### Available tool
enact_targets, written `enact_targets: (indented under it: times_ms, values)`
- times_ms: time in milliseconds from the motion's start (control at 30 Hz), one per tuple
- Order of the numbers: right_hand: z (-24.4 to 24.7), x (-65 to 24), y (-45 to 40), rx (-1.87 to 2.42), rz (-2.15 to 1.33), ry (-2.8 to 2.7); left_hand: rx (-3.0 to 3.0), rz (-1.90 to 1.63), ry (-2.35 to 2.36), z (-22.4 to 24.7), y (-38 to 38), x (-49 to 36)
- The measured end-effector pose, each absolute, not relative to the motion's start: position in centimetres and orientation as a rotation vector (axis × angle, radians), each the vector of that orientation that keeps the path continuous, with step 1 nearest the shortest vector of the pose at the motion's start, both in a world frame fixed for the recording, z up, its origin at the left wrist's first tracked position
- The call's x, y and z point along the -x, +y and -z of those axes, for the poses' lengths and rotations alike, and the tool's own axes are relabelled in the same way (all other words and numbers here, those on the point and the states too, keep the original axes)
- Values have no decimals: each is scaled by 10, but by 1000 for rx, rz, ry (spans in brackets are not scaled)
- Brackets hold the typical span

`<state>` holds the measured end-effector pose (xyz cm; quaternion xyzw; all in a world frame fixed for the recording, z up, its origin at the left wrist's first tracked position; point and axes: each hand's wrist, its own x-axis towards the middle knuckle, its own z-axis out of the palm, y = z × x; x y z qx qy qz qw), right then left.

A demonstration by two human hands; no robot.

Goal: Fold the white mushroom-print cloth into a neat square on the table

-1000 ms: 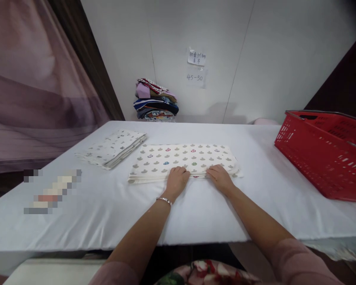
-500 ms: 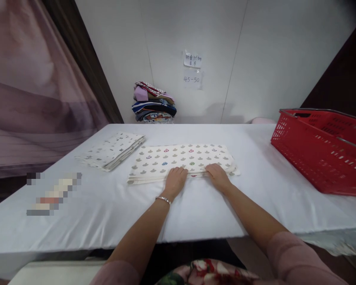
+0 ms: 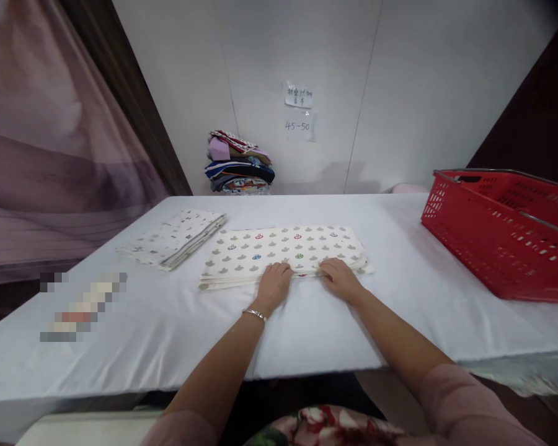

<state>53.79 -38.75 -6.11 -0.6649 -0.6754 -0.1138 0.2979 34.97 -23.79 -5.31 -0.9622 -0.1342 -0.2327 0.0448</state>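
Observation:
A folded cream cloth [image 3: 283, 244] with grey cloud-like prints and a few coloured ones lies across the middle of the table. Along its near edge, my left hand [image 3: 275, 286] has its fingers curled over the layers just left of centre. My right hand [image 3: 340, 280] grips the same edge further right, fingertips on top. Both thumbs are mostly hidden. To the left lies a second folded cloth [image 3: 177, 234], white with small dark prints, touched by neither hand.
A red plastic basket [image 3: 493, 238] stands at the table's right side. A pile of folded fabrics [image 3: 239, 164] rises behind the far edge, by the wall. White cloth covers the table [image 3: 167, 322]. A blurred-out item [image 3: 84, 306] lies at the left.
The view has shifted slightly. Both hands remain on the near edge of the folded cloth, with almost no movement against it.

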Motion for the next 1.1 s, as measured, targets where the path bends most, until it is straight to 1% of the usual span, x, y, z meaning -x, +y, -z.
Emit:
enact_targets:
  times_ms: [533,767,1100]
  values:
    - [68,-542,-383,1818,346,-1689,2920,699,-526,53,-239,-352]
    - [62,-538,-385,1795,283,-1737,2947,682,-603,52,-239,-355]
    - [68,-541,-379,1840,416,-1726,2970,676,-635,50,-237,-359]
